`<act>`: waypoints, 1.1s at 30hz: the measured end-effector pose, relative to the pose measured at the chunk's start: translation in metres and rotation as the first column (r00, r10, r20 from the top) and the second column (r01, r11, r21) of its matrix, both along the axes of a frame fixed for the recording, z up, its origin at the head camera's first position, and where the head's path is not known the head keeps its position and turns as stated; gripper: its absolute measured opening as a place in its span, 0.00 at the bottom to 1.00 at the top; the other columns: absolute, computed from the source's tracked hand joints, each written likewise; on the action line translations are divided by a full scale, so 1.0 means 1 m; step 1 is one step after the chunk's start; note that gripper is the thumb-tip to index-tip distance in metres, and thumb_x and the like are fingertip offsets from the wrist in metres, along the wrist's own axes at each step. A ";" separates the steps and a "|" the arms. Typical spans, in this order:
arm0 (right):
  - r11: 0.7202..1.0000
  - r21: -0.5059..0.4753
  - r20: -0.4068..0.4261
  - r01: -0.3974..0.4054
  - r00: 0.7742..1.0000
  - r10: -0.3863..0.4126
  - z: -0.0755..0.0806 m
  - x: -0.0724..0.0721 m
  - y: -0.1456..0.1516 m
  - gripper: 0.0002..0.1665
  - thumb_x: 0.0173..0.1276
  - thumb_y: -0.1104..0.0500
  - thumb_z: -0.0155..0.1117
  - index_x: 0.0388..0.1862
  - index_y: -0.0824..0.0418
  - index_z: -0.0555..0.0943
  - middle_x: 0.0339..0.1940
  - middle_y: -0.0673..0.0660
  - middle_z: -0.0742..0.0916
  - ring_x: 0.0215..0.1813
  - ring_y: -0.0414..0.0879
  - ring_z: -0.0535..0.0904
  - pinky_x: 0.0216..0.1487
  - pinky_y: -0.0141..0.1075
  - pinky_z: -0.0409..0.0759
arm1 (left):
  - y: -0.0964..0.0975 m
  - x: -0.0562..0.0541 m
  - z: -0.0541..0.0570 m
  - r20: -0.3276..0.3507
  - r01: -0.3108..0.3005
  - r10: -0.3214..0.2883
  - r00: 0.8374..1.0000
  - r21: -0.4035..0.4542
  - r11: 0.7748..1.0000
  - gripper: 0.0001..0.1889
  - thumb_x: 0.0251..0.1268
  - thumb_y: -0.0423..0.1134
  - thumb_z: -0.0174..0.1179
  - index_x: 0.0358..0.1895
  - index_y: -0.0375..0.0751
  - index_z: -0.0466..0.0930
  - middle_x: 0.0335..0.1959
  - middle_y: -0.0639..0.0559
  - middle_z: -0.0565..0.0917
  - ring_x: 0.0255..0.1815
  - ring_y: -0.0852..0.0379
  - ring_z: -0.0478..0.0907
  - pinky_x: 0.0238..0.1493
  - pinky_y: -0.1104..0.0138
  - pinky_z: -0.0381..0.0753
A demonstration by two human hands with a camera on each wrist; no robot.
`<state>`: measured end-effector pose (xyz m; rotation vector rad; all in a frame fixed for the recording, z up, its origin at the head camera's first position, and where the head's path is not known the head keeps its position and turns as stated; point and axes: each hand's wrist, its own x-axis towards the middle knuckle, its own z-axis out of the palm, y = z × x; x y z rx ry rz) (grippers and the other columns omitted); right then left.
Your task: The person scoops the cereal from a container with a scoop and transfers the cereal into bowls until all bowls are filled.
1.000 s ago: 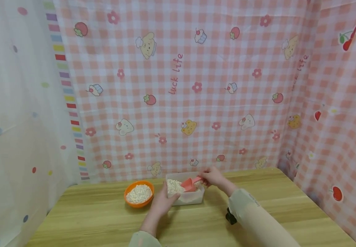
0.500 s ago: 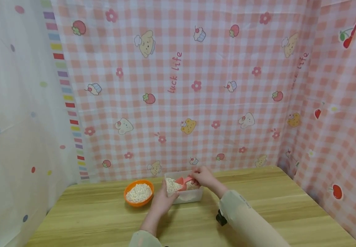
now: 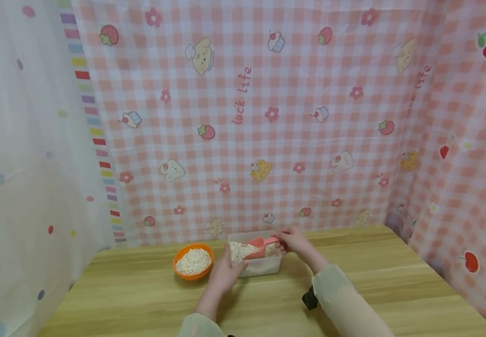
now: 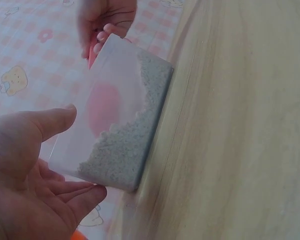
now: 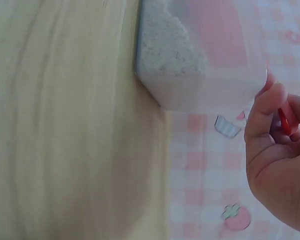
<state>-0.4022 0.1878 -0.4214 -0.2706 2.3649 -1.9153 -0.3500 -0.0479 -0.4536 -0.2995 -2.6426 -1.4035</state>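
Pink checked backdrop (image 3: 243, 145) — probably cloth — behind a wood-grain table (image 3: 142, 304)

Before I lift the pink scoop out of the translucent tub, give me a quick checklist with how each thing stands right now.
1. Scoop gripped: ok. The right hand holds the pink scoop by its handle.
2. Tub steadied: ok. The left hand holds one end of the translucent tub.
3. Tub upright on the table: ok.
4. Scoop clear of the tub: not ok. Its scooping end is inside, among the flakes.
5. Scoop well filled: cannot tell. The load is too small to judge.
6. Orange bowl upright: ok. It stands beside the left hand, already holding plenty of flakes.
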 end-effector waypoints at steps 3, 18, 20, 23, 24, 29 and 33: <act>0.998 -0.063 0.010 -0.014 1.000 0.014 -0.007 0.002 0.006 0.20 0.78 0.63 0.46 0.53 0.81 0.76 0.20 0.54 0.80 0.21 0.37 0.70 0.21 0.28 0.72 | 0.000 0.000 0.000 -0.001 0.002 -0.002 1.000 0.003 1.000 0.45 0.65 0.48 0.63 0.73 0.23 0.49 0.69 0.25 0.61 0.68 0.31 0.61 0.67 0.43 0.60; 0.954 -0.290 0.068 0.070 0.996 -0.053 -0.025 0.006 0.008 0.19 0.77 0.64 0.47 0.53 0.80 0.76 0.21 0.52 0.80 0.21 0.37 0.71 0.22 0.26 0.73 | -0.002 0.000 -0.001 0.011 0.008 -0.008 1.000 -0.002 1.000 0.46 0.65 0.50 0.63 0.74 0.25 0.48 0.70 0.27 0.61 0.68 0.31 0.61 0.67 0.43 0.60; 0.950 -0.303 0.073 0.071 0.996 -0.052 -0.022 0.007 0.006 0.19 0.77 0.64 0.48 0.54 0.81 0.75 0.21 0.52 0.80 0.22 0.37 0.72 0.23 0.26 0.73 | -0.004 0.000 0.001 0.011 0.009 -0.009 1.000 -0.004 1.000 0.46 0.65 0.51 0.63 0.74 0.25 0.48 0.70 0.27 0.61 0.68 0.31 0.61 0.67 0.43 0.60; 0.945 -0.317 0.085 0.085 0.995 -0.061 -0.022 0.008 0.003 0.19 0.77 0.64 0.47 0.54 0.81 0.75 0.21 0.52 0.80 0.21 0.36 0.72 0.22 0.25 0.73 | -0.006 0.001 0.003 0.024 0.014 -0.014 1.000 0.008 1.000 0.46 0.65 0.50 0.63 0.74 0.26 0.47 0.70 0.27 0.60 0.69 0.31 0.60 0.67 0.43 0.59; 0.943 -0.321 0.088 0.088 0.994 -0.063 -0.022 0.008 0.003 0.19 0.77 0.64 0.47 0.54 0.81 0.75 0.20 0.52 0.80 0.21 0.36 0.72 0.22 0.25 0.73 | -0.006 0.002 0.003 0.029 0.014 -0.015 0.999 0.011 1.000 0.46 0.65 0.50 0.63 0.74 0.26 0.47 0.70 0.27 0.60 0.69 0.31 0.60 0.68 0.43 0.59; 0.938 -0.333 0.085 0.093 0.994 -0.068 -0.024 0.011 0.002 0.19 0.78 0.64 0.47 0.52 0.80 0.76 0.20 0.51 0.80 0.21 0.35 0.72 0.22 0.25 0.73 | -0.008 0.001 0.002 0.041 0.024 -0.025 0.999 0.024 0.999 0.46 0.65 0.49 0.62 0.74 0.26 0.47 0.71 0.27 0.59 0.69 0.31 0.59 0.68 0.43 0.59; 0.935 -0.335 0.089 0.113 0.992 -0.088 -0.023 0.013 0.004 0.19 0.77 0.64 0.48 0.53 0.80 0.76 0.20 0.51 0.80 0.21 0.36 0.72 0.22 0.25 0.74 | -0.006 0.002 0.002 0.055 0.034 -0.037 0.998 0.044 0.998 0.46 0.66 0.50 0.62 0.75 0.26 0.46 0.72 0.28 0.57 0.70 0.32 0.58 0.68 0.43 0.58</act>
